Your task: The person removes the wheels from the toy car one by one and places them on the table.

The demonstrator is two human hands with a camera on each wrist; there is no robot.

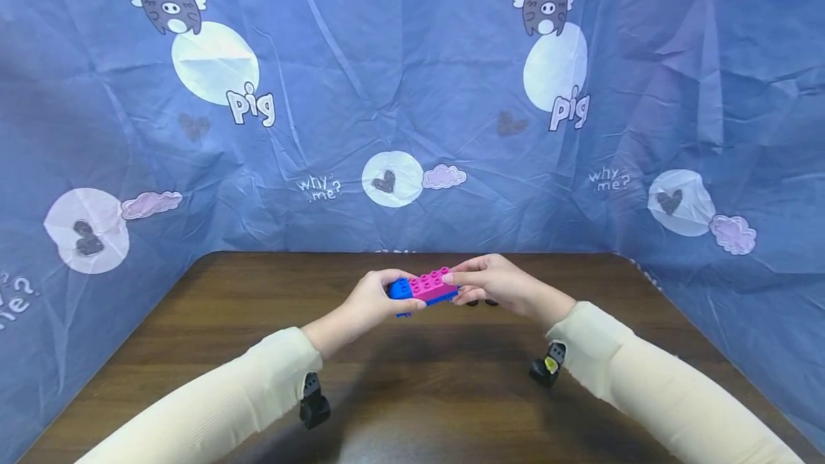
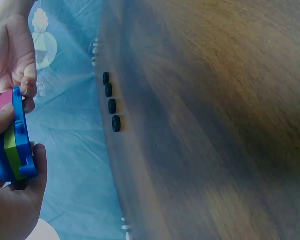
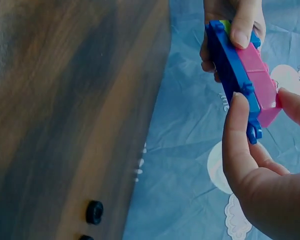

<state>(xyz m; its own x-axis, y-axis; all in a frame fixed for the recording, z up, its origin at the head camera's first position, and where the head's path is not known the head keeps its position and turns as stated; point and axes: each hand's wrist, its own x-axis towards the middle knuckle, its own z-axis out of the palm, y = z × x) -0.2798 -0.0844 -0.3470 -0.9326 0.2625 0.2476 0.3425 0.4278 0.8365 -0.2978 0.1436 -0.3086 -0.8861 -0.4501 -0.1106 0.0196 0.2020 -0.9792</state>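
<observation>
Both hands hold a toy car of building blocks above the table's far part. It has a long blue base (image 3: 232,67), pink studded bricks (image 1: 427,283) on top and a blue studded piece (image 1: 400,288) at one end. A strip of green (image 2: 11,152) shows between the blue parts in the left wrist view. My left hand (image 1: 369,301) grips the blue end, thumb along its near side. At the other end my right hand (image 1: 505,285) pinches the car, with a finger under the base and another at the pink brick (image 3: 270,112).
Several small black wheels (image 2: 112,106) stand in a row near the far edge of the brown wooden table (image 1: 412,392). In the head view the right hand partly hides them. A blue printed cloth (image 1: 399,92) hangs around the table's back and sides.
</observation>
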